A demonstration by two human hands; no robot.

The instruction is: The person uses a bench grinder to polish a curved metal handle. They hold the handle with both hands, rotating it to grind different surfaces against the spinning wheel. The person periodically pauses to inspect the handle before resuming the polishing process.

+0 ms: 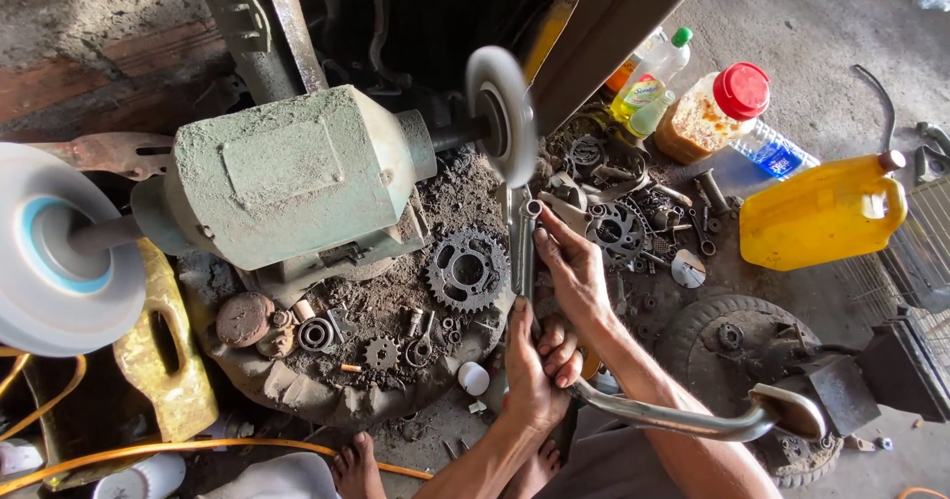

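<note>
A bent chrome metal bar point(683, 422) runs from near my lap up to the spinning buffing wheel point(502, 113) of a dusty green bench grinder point(287, 173). My right hand point(574, 267) grips the bar's upper end just below the wheel. My left hand point(529, 370) holds the bar lower down, fingers wrapped around it. The bar's tip sits close under the wheel's rim; whether it touches is unclear.
A larger white and blue wheel point(59, 252) sits on the grinder's left shaft. Sprockets point(467, 269), gears and small parts litter the grimy base. A yellow jug point(821, 212), a red-lidded jar point(717, 108) and bottles point(653, 74) stand at right. My bare foot point(354, 464) and a yellow cable point(198, 448) are below.
</note>
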